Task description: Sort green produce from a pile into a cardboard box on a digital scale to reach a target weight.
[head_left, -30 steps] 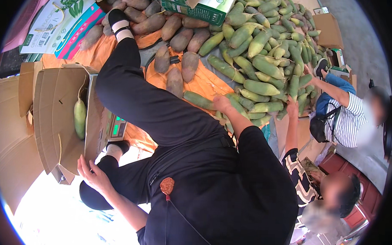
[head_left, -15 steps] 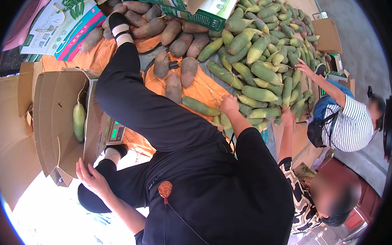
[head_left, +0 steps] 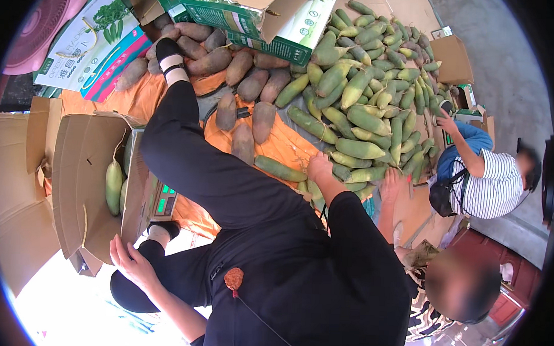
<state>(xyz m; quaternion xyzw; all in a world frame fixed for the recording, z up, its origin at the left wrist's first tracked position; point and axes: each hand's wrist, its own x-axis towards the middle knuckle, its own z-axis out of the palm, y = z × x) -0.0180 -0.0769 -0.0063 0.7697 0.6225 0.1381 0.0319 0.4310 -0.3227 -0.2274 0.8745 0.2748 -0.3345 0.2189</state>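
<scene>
My left hand [head_left: 131, 263] is open, fingers spread, at the lower edge of an open cardboard box [head_left: 84, 184]. Inside the box, a pale green radish [head_left: 113, 187] with a long thin root lies along the wall, and part of another shows beside it. My right hand [head_left: 319, 168] rests at the near edge of a big heap of green radishes [head_left: 369, 120]. Its fingers are curled, and whatever they grip is hidden. Just left of it, a single green radish [head_left: 280, 168] lies on orange cloth [head_left: 214, 131].
A scale [head_left: 165, 201] with a lit display stands beside the box. Dark brownish roots [head_left: 239, 68] lie around my outstretched foot. Printed cartons [head_left: 267, 20] and a pink basket [head_left: 47, 28] are at the back. Two people work at right, one with a hand [head_left: 390, 185] by the heap.
The patterned-top person's hand has drawn back from the heap, fingers now spread, and that person's head has shifted. The striped-shirt person's hand has lowered. My hands have barely moved; the view has shifted slightly.
</scene>
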